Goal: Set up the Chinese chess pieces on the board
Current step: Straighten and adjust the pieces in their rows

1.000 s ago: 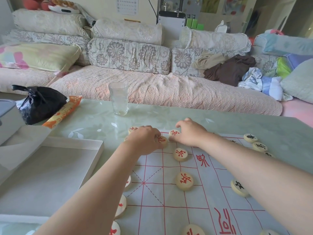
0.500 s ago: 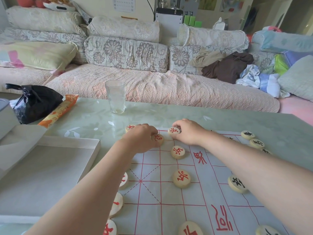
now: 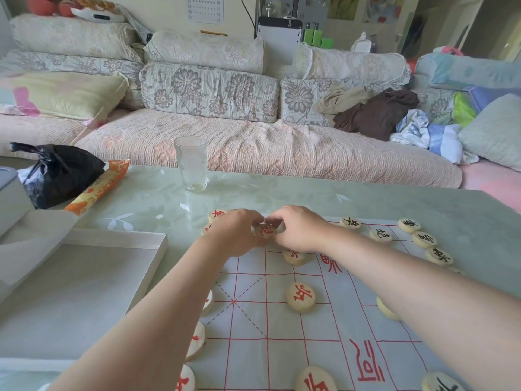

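Observation:
A grey cloth chess board [image 3: 282, 320] with red grid lines lies on the table. My left hand [image 3: 236, 235] and my right hand [image 3: 298, 230] meet at its far left corner, fingers curled around a red-marked round piece [image 3: 265, 231] between them. More red pieces sit at the corner [image 3: 217, 214], in the middle [image 3: 301, 297] and along the left edge [image 3: 197, 338]. Black-marked pieces [image 3: 417, 239] lie at the far right edge. My right hand hides what its fingertips hold.
A clear drinking glass [image 3: 191, 167] stands on the green table beyond the board. A white box lid [image 3: 84, 292] lies left of the board. A black bag [image 3: 59, 173] and an orange packet [image 3: 98, 190] sit at far left. A sofa runs behind.
Both hands have drawn together at the board's far corner. The red piece near my left hand now lies between the two hands. The camera has tilted slightly.

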`<state>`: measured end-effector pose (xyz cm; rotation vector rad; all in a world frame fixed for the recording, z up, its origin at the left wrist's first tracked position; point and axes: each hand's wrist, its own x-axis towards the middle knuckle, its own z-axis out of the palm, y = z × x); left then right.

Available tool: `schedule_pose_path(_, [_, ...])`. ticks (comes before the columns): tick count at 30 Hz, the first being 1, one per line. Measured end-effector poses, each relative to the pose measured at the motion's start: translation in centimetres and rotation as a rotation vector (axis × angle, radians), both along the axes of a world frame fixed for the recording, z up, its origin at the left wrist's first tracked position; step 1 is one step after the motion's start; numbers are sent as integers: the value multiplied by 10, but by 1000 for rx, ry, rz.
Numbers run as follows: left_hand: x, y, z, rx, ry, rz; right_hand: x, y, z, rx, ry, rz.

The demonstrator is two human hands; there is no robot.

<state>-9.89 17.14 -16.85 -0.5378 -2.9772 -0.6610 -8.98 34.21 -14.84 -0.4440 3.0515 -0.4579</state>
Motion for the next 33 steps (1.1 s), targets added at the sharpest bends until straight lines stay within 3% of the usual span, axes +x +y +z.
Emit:
schedule_pose_path(11, [5,1,3,31,-64,-24,9,18,6,-127,-5,-68])
schedule_pose_path(18, [19,8,20,-20,66,-69,40,43,10,-98,-130,-44])
schedule_pose_path(24, [37,22,26,-16,-130,-142,53,39,-3,-11,-104,-36])
schedule_pose_path(33, [36,27,17,19,-130,-152,48,39,-12,-32,-57,-68])
